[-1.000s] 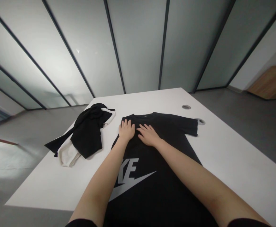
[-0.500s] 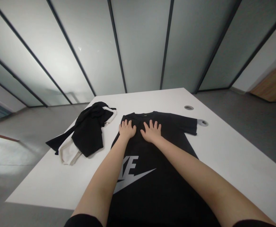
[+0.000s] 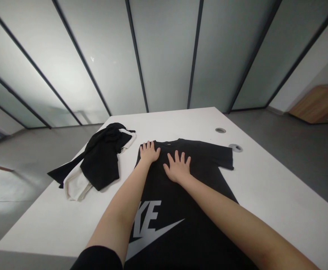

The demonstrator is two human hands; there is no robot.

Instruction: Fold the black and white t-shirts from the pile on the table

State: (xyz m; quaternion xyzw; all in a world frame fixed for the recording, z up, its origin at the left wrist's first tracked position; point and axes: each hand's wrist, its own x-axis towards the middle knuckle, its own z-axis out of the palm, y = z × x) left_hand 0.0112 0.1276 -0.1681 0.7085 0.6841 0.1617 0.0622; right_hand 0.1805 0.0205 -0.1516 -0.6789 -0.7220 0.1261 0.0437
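A black T-shirt (image 3: 203,157) with a grey printed logo lies spread on the white table (image 3: 268,187), its collar toward the far side. My left hand (image 3: 149,152) rests flat near the shirt's left shoulder, fingers spread. On the upper chest, right of the middle, my right hand (image 3: 178,167) lies palm down with its fingers apart. Neither hand grips the cloth. The right sleeve stretches out flat. My left arm covers part of the logo and the shirt's left edge; the left sleeve is hidden or tucked out of sight.
A loose heap of black and white clothing (image 3: 100,161) lies on the table's left side, one end at the edge. Two round cable grommets (image 3: 220,130) are set in the tabletop at the right. Frosted glass panels (image 3: 164,56) stand behind, and a wooden cabinet (image 3: 318,103) at far right.
The shirt has slid a little toward me, its collar and logo lower in view. My left hand has shifted slightly left toward the shoulder; my right hand has come nearer with the cloth.
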